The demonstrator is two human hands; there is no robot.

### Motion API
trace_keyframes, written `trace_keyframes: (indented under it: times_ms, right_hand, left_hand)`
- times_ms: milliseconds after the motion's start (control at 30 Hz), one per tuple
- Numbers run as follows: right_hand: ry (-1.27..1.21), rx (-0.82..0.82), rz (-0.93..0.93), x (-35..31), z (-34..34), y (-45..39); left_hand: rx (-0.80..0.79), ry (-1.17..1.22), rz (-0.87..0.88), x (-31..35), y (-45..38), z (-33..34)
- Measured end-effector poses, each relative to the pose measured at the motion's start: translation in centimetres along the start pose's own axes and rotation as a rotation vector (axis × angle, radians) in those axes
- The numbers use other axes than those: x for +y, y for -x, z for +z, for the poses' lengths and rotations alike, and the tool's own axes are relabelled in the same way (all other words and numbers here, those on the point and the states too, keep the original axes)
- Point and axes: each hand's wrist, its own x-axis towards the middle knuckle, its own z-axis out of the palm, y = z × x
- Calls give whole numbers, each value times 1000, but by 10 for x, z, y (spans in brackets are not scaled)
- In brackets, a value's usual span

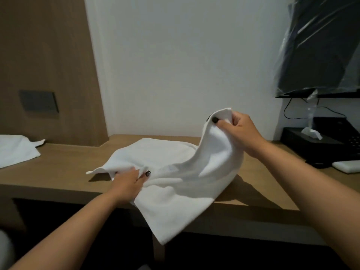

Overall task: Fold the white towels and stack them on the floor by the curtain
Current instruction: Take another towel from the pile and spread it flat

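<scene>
Two white towels; two hands; one tissue box

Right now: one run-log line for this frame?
phase: folding | left hand: pins towel on desk | right hand: lifts corner | second towel: left, untouched

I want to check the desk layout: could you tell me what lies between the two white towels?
In the head view, only bare wooden desk top lies between the spare towel and the held towel.
</scene>
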Motion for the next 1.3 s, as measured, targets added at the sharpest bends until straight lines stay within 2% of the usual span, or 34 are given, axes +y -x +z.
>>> trace_keyframes:
  times_ms: [100, 267, 333, 467, 667, 867, 1067, 1167, 1300]
  right_hand:
    - [45, -186, 112, -20, -15, 18]
    - [241, -734, 221, -55, -24, 46]
    - [238, -807, 258, -55, -21, 47]
    - [278, -672, 302, -37, -17, 24]
    - [172, -435, 406, 3, -5, -28]
    - [271, -380, 518, 59, 38, -69]
    - [516, -391, 415, 101, 84, -92]
    - [523, -444, 437, 122, 96, -93]
    - [392, -362, 476, 139, 102, -96]
  left_hand:
    - [-29, 81, 124, 13, 6, 6]
    - [-82, 215, 294, 43, 25, 12]
    - [-77, 286, 318, 48, 31, 9]
    - [28, 428, 209, 33, 22, -2]
    - [167, 392, 28, -11, -12, -12]
    - [248, 340, -123, -51, -39, -18]
    - [277, 228, -144, -74, -53, -14]
    - [198, 190, -253, -72, -60, -18]
    - [139, 270, -285, -74, -70, -17]
